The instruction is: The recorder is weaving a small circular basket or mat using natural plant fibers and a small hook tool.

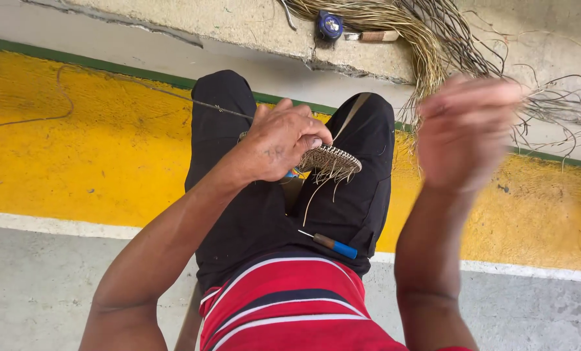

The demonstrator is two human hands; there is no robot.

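Woven piece: a small flat coil of tan fibre weaving (329, 160) sits over the gap between the person's 2 knees, just above the black trousers (251, 214). Loose strand ends hang from its near edge, so the rim looks unfinished there.
Left hand: the left hand (278, 143) is curled over the piece, fingers pressed together and thumb tucked against its edge, pinching it so it stays flat and steady at working height.
Long strand: 1 thin fibre (173, 95) runs taut from under that hand out to the left across the yellow floor, apparently held in the same pinch.
Right hand: the right hand (466, 130) is raised well to the right and blurred. Its fingers seem bunched, but whether they pinch a strand I cannot tell.
Tool on lap: a slim awl-like tool with a brown and blue handle (332, 245) lies on the right thigh near the striped red shirt (290, 305), parked within reach of either hand.
Fibre bundle: a thick sheaf of dry grass-like strands (427, 39) lies on the concrete ledge (251, 26) ahead, fanning toward the right hand, so fresh strands are close.
Other items: a small blue round object (330, 25) and a short wooden-handled item (376, 36) rest on the ledge beside the bundle.
Floor: a yellow painted band (76, 156) edged in green and white.
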